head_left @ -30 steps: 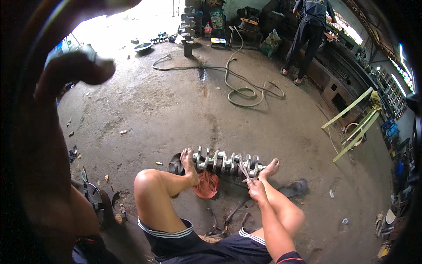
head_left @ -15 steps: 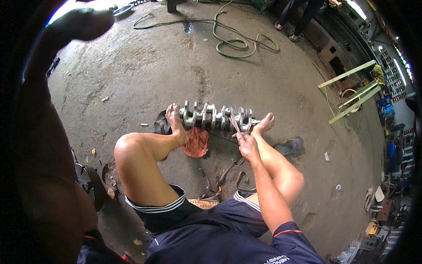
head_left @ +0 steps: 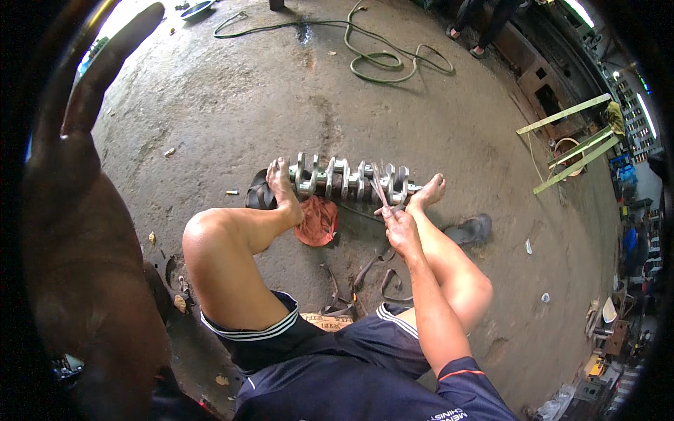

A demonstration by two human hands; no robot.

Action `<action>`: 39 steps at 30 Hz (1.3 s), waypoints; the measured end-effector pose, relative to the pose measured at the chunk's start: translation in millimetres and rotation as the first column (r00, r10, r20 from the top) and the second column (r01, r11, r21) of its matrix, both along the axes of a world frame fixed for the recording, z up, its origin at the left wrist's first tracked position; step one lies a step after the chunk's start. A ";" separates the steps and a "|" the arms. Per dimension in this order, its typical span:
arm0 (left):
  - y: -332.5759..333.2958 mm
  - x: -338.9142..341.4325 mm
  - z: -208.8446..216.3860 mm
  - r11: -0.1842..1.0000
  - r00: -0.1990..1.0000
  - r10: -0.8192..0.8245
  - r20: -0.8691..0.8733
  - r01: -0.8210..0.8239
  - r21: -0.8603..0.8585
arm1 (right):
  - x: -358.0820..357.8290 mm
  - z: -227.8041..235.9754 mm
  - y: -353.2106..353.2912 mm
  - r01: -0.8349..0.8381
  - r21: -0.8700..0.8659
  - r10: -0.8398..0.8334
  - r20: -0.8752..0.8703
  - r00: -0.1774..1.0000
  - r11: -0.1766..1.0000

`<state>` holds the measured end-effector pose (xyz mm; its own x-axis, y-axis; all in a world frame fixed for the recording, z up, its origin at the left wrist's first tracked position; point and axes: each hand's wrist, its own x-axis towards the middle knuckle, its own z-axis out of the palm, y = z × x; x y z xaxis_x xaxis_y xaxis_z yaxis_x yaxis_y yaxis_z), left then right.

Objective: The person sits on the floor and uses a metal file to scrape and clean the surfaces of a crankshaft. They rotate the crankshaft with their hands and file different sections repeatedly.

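Note:
A shiny metal crankshaft (head_left: 344,179) lies across the floor between my bare feet, one foot at each end. My right hand (head_left: 401,230) is closed on a worn, brownish strap (head_left: 380,188). The strap runs from my fingers up to the right part of the crankshaft; whether it passes underneath cannot be seen. Close to the camera, my left hand (head_left: 91,224) is raised, large and dark along the left side. Its visible fingers are stretched upward, and nothing shows in them. A reddish cloth or bag (head_left: 317,223) sits beside my left foot.
Loose strap lengths (head_left: 372,270) lie between my legs. Black sandals (head_left: 469,230) rest near both feet. A green hose (head_left: 379,59) snakes across the far floor. To the right stands a pale wooden frame (head_left: 577,151); another person's legs (head_left: 484,24) are at the far right.
My left hand has shifted, with its fingers now straighter and pointing upward. My right hand stays closed on the strap, with little movement. The view has tilted slightly.

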<state>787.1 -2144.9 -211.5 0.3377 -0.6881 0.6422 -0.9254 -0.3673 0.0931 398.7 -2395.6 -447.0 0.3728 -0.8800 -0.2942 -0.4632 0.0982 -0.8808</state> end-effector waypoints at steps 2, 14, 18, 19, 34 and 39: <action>-10.0 -5.4 4.4 1.000 1.000 -0.014 0.005 0.014 -0.023 | 0.9 1.0 0.1 -0.004 0.009 0.004 0.008 1.000 1.000; 104.5 -54.9 -89.6 0.941 0.491 -0.037 -0.871 -0.277 -0.196 | -8.0 2.7 0.2 0.023 0.059 -0.019 -0.067 0.998 0.998; 257.6 -160.7 -171.9 0.641 -0.671 0.543 -0.506 -0.058 0.765 | -10.4 5.8 4.8 -0.023 0.048 0.022 0.020 1.000 0.999; 297.6 -189.7 -189.0 0.465 -0.906 0.349 -0.240 -0.054 0.883 | -10.2 7.8 5.9 -0.050 0.054 0.046 0.074 0.996 0.997; 394.2 -259.6 -311.9 0.545 -0.583 0.786 -0.205 0.497 0.675 | -10.7 4.3 -9.9 0.052 0.230 -0.063 0.041 0.997 0.972; 398.4 -262.0 -316.8 0.536 -0.549 0.805 -0.223 0.513 0.671 | -8.0 0.8 -9.2 0.009 0.248 -0.023 0.056 0.998 0.969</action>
